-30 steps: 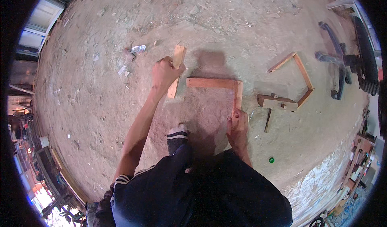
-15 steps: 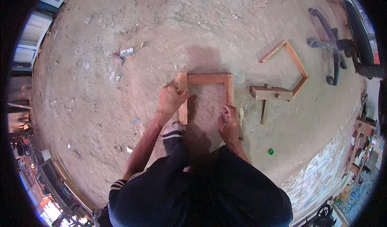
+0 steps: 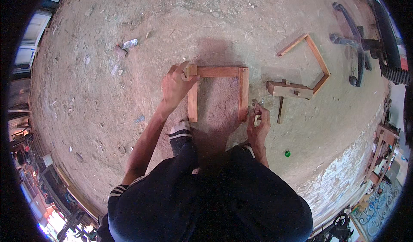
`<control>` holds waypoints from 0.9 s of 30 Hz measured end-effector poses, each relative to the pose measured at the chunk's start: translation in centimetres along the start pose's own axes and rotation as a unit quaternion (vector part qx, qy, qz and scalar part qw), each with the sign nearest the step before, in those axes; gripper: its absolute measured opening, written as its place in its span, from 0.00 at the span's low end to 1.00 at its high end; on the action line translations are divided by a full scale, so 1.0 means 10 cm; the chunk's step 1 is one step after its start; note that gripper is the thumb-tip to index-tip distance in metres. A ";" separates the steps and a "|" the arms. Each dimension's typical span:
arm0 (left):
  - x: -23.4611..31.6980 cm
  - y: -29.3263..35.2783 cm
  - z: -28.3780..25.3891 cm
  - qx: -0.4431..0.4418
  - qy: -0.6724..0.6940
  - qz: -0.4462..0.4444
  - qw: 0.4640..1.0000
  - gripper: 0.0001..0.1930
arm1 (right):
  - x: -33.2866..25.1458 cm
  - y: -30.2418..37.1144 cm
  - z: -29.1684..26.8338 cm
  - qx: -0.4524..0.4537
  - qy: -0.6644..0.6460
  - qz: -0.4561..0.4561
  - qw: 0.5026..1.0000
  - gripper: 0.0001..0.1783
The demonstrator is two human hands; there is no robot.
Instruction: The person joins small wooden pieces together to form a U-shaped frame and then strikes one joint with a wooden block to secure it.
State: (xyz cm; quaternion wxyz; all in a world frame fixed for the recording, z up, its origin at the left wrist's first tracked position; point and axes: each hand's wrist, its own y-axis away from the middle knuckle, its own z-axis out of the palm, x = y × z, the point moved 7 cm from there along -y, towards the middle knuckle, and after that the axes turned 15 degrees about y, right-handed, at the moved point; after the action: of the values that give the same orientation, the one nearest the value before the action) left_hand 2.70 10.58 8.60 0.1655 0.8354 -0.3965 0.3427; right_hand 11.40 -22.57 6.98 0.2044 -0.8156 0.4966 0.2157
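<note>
A three-sided wooden frame [image 3: 243, 93] lies on the dirt floor in front of me, its near side without a bar. At its far left corner my left hand [image 3: 175, 87] is closed, thumb and fingers around the wood. Just right of the frame's near right end is my right hand [image 3: 259, 128], low over the ground. Its fingertips are pinched together; whatever they hold is too small to make out. Beside that hand, to the right, rests a wooden block with a thin handle [image 3: 289, 90], like a mallet.
An angled wooden piece [image 3: 317, 59] lies beyond the block. The black base of a swivel chair [image 3: 355, 42] stands at far right. A green cap [image 3: 287, 154] lies at near right, crumpled litter [image 3: 129, 44] at far left. My sock-covered left foot [image 3: 180, 132] is by the frame's left leg.
My right hand has left the frame's right bar and moved right, down to the ground beside it. My left hand has shifted further up toward the far left corner.
</note>
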 end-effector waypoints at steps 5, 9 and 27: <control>-0.12 0.06 0.03 0.022 0.039 0.014 0.999 0.30 | 0.00 0.03 0.04 -0.002 0.015 -0.014 1.000 0.16; -0.19 0.07 -0.01 0.038 0.042 0.032 0.998 0.30 | 0.01 0.04 0.07 -0.032 0.008 0.001 0.999 0.17; -0.25 0.15 -0.03 0.033 0.089 -0.019 0.995 0.26 | 0.07 0.09 0.15 -0.069 -0.024 0.032 0.997 0.17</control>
State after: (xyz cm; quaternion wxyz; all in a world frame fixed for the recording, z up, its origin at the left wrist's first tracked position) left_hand 0.27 11.17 7.11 0.1789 0.8141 -0.3528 0.4252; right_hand 10.69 -22.59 5.24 0.1525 -0.8058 0.5017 0.2751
